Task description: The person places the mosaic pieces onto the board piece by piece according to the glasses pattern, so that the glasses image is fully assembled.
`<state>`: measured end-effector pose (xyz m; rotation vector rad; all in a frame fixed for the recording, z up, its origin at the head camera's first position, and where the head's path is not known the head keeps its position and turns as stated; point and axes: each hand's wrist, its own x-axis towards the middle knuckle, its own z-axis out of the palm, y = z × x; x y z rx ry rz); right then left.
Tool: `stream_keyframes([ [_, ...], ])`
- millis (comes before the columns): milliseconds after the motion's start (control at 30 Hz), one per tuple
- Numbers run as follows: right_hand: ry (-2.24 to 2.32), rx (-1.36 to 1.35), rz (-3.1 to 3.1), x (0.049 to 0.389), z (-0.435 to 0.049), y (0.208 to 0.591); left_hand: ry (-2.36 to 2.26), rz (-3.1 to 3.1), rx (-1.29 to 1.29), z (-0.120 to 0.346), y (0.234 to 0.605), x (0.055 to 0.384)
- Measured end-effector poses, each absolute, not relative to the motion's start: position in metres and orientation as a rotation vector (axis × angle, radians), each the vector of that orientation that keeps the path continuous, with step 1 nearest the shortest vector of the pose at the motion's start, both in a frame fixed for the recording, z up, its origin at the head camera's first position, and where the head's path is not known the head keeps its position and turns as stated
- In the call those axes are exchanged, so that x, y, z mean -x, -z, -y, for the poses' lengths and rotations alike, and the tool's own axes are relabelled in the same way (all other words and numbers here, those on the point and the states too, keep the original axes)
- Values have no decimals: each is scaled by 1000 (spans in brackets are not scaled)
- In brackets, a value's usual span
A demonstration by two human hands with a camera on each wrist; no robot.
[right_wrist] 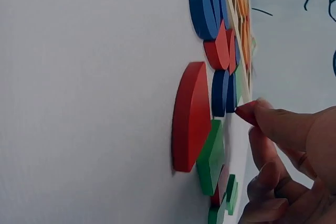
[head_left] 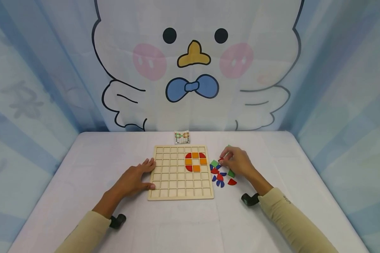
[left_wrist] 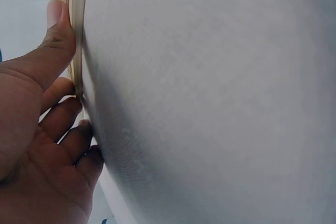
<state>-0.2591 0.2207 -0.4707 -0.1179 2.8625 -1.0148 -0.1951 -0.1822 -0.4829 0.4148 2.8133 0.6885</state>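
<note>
My left hand (head_left: 134,179) rests at the left edge of a light wooden grid board (head_left: 169,193), thumb on its near left corner, fingers spread along the side. In the left wrist view the thumb (left_wrist: 55,40) lies over the board's rim (left_wrist: 79,24). On the board's right half, red quarter-circle pieces (head_left: 189,168) and orange squares (head_left: 195,155) form a ring around a bare cell. Just right of the board, my right hand (head_left: 237,161) pinches a small red piece (right_wrist: 247,112) between thumb and index finger, above the loose pieces.
Several loose blue pieces (head_left: 220,183), red quarter-circles (head_left: 232,182) and green pieces (head_left: 231,173) lie on the white table (head_left: 130,147) beside the board. A small pattern card (head_left: 182,137) is behind the board. A printed curtain (head_left: 193,112) hangs at the back.
</note>
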Motion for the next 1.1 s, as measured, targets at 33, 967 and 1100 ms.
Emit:
stream_keyframes([
  [33, 1025, 122, -2860, 258, -219, 471, -688, -2813, -413, 182, 483, 195],
  [967, 1042, 221, -2810, 244, -170, 476, -695, -2826, -456, 184, 488, 197],
  [1100, 993, 197, -2825, 246, -166, 477, -691, -2827, -453, 184, 487, 197],
])
